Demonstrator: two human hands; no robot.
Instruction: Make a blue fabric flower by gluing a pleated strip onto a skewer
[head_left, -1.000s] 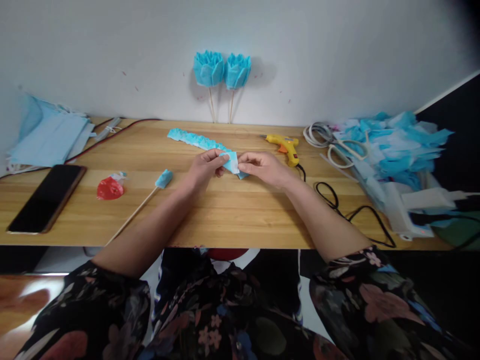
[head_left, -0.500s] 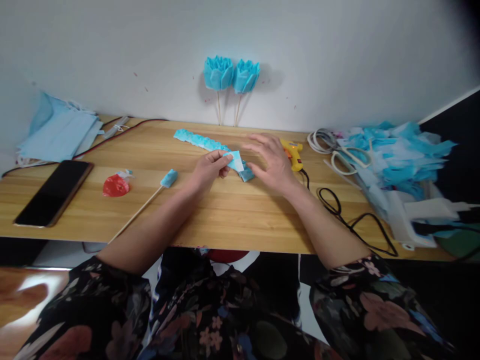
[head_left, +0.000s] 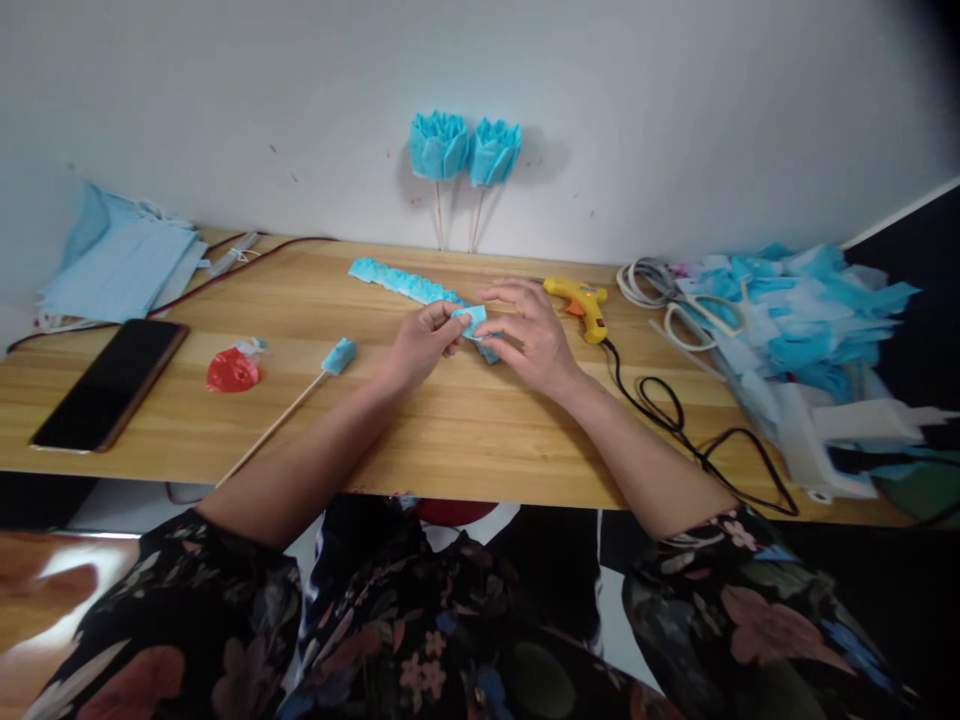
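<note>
We bring our right grip (head_left: 534, 335) back from its spread pose to the edge of the small blue piece (head_left: 469, 320), and the yellow glue gun (head_left: 581, 300) (half covered before) comes into fuller view.

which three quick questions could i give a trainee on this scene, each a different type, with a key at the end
1. Multiple choice: what does the left hand pinch?
A) the black phone
B) a small light-blue piece
C) the scissors

2. True or false: the yellow glue gun lies on the wooden table.

3. Fill in the number: ___ blue flowers on thin sticks stand by the wall.

Key: 1 B; 2 true; 3 two
</note>
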